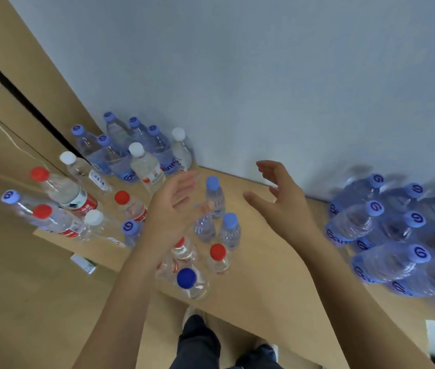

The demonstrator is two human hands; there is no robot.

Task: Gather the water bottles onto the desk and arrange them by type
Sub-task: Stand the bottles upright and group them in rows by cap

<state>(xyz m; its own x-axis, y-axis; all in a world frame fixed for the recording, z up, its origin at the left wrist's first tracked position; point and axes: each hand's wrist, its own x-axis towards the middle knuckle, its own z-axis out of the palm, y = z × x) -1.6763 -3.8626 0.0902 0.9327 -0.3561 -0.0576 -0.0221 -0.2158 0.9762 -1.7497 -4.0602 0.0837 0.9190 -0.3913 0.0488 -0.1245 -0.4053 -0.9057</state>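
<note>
Small light-blue-capped bottles (215, 195) stood upright mid-desk, between both hands. Left hand (173, 206) held spread, nothing gripped; right hand (280, 198) likewise spread, empty. Large blue-capped bottles (386, 230) clustered at right. Red-capped bottles (64, 193) and white-capped bottles (144, 166) grouped at left. Tan desk (264, 275) set against grey wall (264, 75).

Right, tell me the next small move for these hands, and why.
Probably close both hands on the small light-blue-capped bottle standing between them. The left hand and right hand are both open and empty on either side of it, and it stands by the mixed cluster with red-capped bottles, apart from the big blue-capped group at the right.
</note>
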